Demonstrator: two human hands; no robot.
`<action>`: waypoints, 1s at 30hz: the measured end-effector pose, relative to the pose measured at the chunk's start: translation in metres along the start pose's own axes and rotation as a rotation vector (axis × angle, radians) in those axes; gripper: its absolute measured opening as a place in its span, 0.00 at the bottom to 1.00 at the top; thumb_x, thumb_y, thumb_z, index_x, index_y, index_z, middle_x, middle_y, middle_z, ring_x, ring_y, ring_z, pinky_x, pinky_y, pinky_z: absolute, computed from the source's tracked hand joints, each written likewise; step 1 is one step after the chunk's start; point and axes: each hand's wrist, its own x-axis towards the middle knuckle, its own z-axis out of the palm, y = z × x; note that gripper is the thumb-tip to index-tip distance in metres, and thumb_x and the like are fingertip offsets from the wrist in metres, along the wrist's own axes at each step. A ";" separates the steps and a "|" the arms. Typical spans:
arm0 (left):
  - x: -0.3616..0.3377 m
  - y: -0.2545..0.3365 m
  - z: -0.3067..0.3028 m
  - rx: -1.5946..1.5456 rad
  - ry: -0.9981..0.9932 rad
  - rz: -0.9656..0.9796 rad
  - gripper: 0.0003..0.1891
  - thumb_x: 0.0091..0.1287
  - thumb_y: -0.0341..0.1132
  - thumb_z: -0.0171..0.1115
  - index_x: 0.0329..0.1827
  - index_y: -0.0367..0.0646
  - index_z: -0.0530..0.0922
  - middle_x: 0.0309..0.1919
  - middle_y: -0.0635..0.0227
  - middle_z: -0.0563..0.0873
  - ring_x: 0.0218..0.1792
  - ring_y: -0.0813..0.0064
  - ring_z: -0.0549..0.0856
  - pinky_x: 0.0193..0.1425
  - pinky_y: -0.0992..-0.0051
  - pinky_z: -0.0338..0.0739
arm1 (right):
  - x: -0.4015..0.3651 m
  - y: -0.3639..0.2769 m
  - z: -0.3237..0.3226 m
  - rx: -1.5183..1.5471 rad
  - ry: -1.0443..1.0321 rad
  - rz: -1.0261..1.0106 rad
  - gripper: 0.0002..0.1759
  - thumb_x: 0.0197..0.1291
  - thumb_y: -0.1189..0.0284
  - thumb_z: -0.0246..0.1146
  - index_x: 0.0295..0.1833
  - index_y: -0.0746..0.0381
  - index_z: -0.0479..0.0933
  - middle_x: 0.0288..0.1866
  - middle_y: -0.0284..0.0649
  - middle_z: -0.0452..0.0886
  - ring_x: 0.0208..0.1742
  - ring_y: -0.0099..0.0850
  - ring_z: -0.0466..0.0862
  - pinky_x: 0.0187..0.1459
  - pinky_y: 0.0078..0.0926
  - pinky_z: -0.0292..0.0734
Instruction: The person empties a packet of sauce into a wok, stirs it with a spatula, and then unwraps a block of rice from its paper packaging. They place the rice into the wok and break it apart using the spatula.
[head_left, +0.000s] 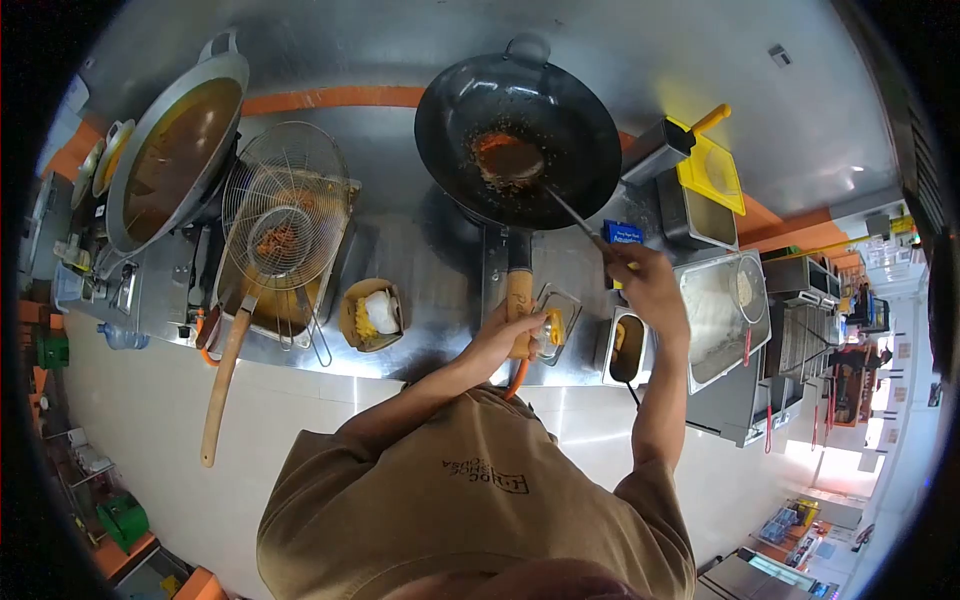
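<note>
My left hand [493, 338] is wrapped round the wooden handle [521, 292] of a black wok [575, 110]. The wok sits at the back of the steel counter. My right hand [648, 285] grips a long-handled ladle [568, 208], which reaches down into the wok. The ladle's bowl rests in a reddish-brown sauce [497, 152] with dark bits scattered around it. Left of the wok handle stands an open takeaway box [361, 336] with yellow food and a white piece in it. Close to my left hand is a small clear container [556, 318] with something orange in it.
On the left, a wire strainer [243, 190] holding brown bits lies over a tray, its wooden handle jutting past the counter edge. Beyond it is a big pan of brown liquid [185, 150]. Right of me are a narrow metal container [628, 345] and a tray of white powder [712, 310].
</note>
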 end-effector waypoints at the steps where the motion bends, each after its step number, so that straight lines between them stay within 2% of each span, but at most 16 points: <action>1: 0.001 0.000 -0.003 0.019 -0.017 0.002 0.15 0.74 0.36 0.65 0.57 0.45 0.71 0.33 0.71 0.78 0.27 0.76 0.81 0.28 0.71 0.77 | -0.004 0.003 -0.011 0.035 -0.014 0.056 0.20 0.62 0.74 0.65 0.58 0.71 0.82 0.42 0.48 0.89 0.42 0.31 0.86 0.48 0.28 0.79; 2: 0.004 0.000 -0.008 0.018 -0.016 0.003 0.15 0.74 0.36 0.65 0.57 0.45 0.71 0.33 0.71 0.78 0.27 0.76 0.81 0.28 0.71 0.77 | -0.008 -0.001 -0.021 0.070 -0.026 0.111 0.20 0.63 0.74 0.65 0.60 0.71 0.82 0.43 0.47 0.89 0.43 0.30 0.86 0.48 0.27 0.79; 3: 0.008 -0.001 -0.014 0.083 0.002 0.001 0.15 0.73 0.36 0.66 0.57 0.45 0.71 0.33 0.71 0.78 0.26 0.76 0.80 0.28 0.71 0.77 | -0.015 -0.008 -0.031 0.140 -0.026 0.100 0.18 0.63 0.75 0.63 0.57 0.72 0.82 0.42 0.52 0.89 0.39 0.34 0.88 0.45 0.31 0.80; 4: 0.011 -0.002 -0.020 0.148 0.022 -0.002 0.15 0.73 0.36 0.66 0.57 0.45 0.72 0.32 0.71 0.78 0.25 0.76 0.80 0.27 0.71 0.77 | -0.020 -0.012 -0.038 0.139 -0.027 0.101 0.18 0.63 0.75 0.63 0.57 0.72 0.82 0.42 0.52 0.89 0.39 0.34 0.88 0.45 0.31 0.80; 7: 0.024 -0.004 -0.037 0.178 0.076 0.020 0.16 0.72 0.38 0.67 0.53 0.42 0.71 0.30 0.71 0.78 0.22 0.78 0.80 0.26 0.72 0.78 | -0.031 -0.019 -0.052 0.097 0.068 0.020 0.18 0.65 0.79 0.63 0.60 0.73 0.79 0.43 0.48 0.88 0.40 0.29 0.88 0.44 0.27 0.80; 11: 0.026 -0.001 -0.043 0.191 0.083 0.007 0.16 0.71 0.38 0.68 0.53 0.42 0.72 0.30 0.71 0.78 0.21 0.78 0.80 0.25 0.73 0.77 | -0.039 -0.032 -0.058 0.066 0.079 0.100 0.20 0.65 0.75 0.66 0.61 0.71 0.80 0.46 0.42 0.88 0.42 0.23 0.83 0.42 0.23 0.76; 13: 0.026 0.000 -0.044 0.223 0.090 -0.017 0.13 0.73 0.37 0.67 0.52 0.45 0.73 0.31 0.73 0.78 0.23 0.78 0.80 0.25 0.74 0.77 | -0.040 -0.029 -0.054 0.115 0.133 0.041 0.20 0.65 0.75 0.66 0.61 0.71 0.80 0.46 0.39 0.87 0.39 0.21 0.82 0.40 0.21 0.75; 16: 0.026 0.000 -0.044 0.235 0.096 -0.007 0.13 0.73 0.38 0.67 0.52 0.45 0.73 0.31 0.73 0.78 0.23 0.79 0.79 0.24 0.75 0.77 | -0.042 -0.027 -0.051 0.163 0.126 0.065 0.20 0.65 0.76 0.66 0.62 0.72 0.80 0.45 0.39 0.87 0.37 0.20 0.81 0.38 0.21 0.74; 23: 0.026 -0.001 -0.046 0.217 0.084 -0.020 0.13 0.73 0.37 0.67 0.52 0.46 0.74 0.30 0.73 0.79 0.24 0.78 0.80 0.25 0.73 0.78 | -0.046 -0.017 -0.045 0.173 0.119 0.051 0.21 0.65 0.77 0.66 0.62 0.72 0.79 0.45 0.37 0.87 0.37 0.19 0.81 0.39 0.20 0.74; 25: 0.028 -0.002 -0.048 0.207 0.086 -0.034 0.12 0.73 0.37 0.67 0.52 0.47 0.74 0.31 0.73 0.79 0.24 0.77 0.80 0.25 0.73 0.78 | -0.048 -0.020 -0.045 0.175 0.111 0.050 0.19 0.66 0.79 0.65 0.61 0.73 0.78 0.41 0.43 0.87 0.39 0.23 0.84 0.45 0.24 0.78; 30: 0.032 -0.005 -0.052 0.206 0.067 -0.046 0.13 0.73 0.38 0.67 0.53 0.47 0.74 0.31 0.72 0.79 0.24 0.77 0.80 0.25 0.73 0.78 | -0.052 -0.021 -0.041 0.172 0.134 0.048 0.19 0.66 0.80 0.65 0.61 0.73 0.78 0.42 0.41 0.87 0.38 0.22 0.83 0.43 0.23 0.78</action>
